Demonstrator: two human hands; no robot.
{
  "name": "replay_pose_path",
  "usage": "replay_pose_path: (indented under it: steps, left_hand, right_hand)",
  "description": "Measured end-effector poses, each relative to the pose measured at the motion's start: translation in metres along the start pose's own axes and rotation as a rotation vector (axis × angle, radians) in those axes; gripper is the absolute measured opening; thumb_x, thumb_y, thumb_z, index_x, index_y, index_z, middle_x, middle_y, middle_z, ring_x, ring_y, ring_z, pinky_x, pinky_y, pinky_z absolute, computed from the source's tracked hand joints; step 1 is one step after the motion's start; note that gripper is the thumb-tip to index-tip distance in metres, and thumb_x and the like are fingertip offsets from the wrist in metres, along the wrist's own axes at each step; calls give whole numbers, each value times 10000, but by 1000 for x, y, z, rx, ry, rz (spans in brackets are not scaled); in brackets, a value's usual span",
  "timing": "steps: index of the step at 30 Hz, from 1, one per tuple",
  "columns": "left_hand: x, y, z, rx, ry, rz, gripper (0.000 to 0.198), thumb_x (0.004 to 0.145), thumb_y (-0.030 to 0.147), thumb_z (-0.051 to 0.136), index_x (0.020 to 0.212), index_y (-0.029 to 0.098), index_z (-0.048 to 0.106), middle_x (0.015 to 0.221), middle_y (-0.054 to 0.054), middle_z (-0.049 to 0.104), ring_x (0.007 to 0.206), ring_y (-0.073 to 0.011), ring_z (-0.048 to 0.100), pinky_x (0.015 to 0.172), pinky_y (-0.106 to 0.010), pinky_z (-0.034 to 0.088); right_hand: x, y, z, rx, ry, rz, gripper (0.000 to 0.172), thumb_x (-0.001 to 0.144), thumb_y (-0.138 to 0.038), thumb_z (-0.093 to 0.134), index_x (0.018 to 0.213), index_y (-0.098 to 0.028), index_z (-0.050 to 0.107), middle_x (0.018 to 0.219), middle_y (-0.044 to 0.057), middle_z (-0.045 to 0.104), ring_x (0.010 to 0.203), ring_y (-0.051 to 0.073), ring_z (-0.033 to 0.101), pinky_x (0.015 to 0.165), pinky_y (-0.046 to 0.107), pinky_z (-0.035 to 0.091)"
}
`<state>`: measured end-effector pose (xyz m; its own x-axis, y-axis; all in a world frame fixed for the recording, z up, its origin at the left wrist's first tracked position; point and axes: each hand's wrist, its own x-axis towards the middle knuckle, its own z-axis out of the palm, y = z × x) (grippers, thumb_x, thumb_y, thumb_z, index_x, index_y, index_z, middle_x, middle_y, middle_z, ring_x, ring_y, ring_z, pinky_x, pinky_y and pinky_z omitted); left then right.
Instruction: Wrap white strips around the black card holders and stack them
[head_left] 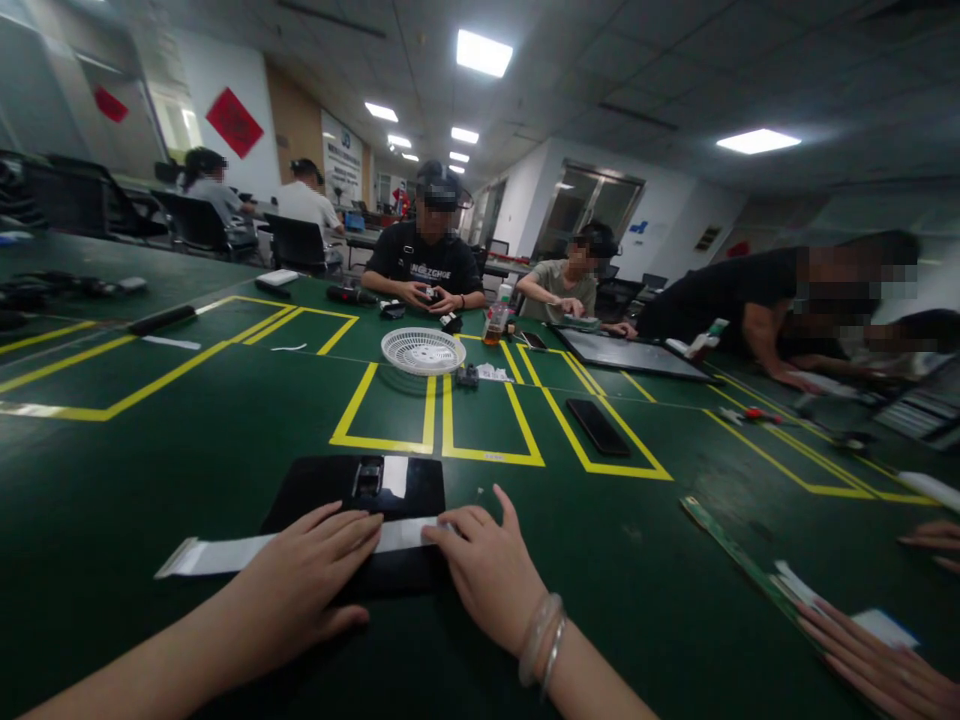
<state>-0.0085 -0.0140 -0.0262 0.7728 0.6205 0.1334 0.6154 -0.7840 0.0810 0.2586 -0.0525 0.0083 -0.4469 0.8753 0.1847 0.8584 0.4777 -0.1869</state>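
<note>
Rests left hand, opened flat, and right hand, spread wide, on a white strip lying across the black panel, near left.

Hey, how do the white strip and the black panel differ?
The strip is white; the panel is black. The strip is long and narrow; the panel is broader. The strip lies on the panel, its left end sticking out past it. Both are partly covered by your left hand.

White strip — across black panel
</note>
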Motion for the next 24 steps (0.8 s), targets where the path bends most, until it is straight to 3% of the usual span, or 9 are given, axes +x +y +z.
replay_pose_path:
  steps: [6, 10, 18, 20, 24]
  left_hand:
    - [-1, 1, -3, -22, 40, -1, 496, 889, 299, 675, 1370, 207, 597, 1350, -83, 580, 1185, -307, 581, 1003, -457, 512]
    - [-2, 1, -3, 3, 47, 38, 489, 852, 227, 692, 1336, 200, 626, 1310, -83, 609, 1149, -310, 600, 977, -452, 527]
    - [2, 4, -9, 12, 47, 37, 372, 879, 286, 670, 1244, 218, 687, 1237, -82, 650, 1098, -305, 623, 957, -455, 518]
    - [3, -2, -9, -4, 73, 10, 454, 868, 382, 692, 1304, 264, 645, 1354, -69, 576, 1205, -319, 563, 1050, -489, 450]
    - [3, -20, -10, 2, 60, -61, 936, 783, 633, 714, 1545, 231, 351, 1529, -109, 360, 1376, -364, 381, 1158, -580, 278]
  right_hand:
    - [-2, -4, -1, -15, 14, 27, 307, 975, -261, 515, 1273, -314, 563, 1380, 75, 575, 1279, 263, 506, 1146, 635, 144]
    - [-4, -8, -3, -7, -25, 9, 236, 965, -349, 553, 1194, -314, 597, 1244, 38, 651, 1131, 236, 589, 1143, 618, 170]
    - [-8, -14, 3, -31, -30, -70, 421, 950, -522, 543, 1323, -328, 522, 1386, 76, 561, 1328, 272, 437, 1159, 605, 138]
    - [-8, -14, 2, -36, -30, -75, 439, 954, -534, 528, 1331, -309, 522, 1415, 87, 542, 1359, 280, 407, 1166, 602, 128]
    - [-10, -16, -1, 33, -24, -111, 472, 989, -489, 477, 1420, -299, 439, 1473, 69, 507, 1388, 262, 381, 1186, 583, 72]
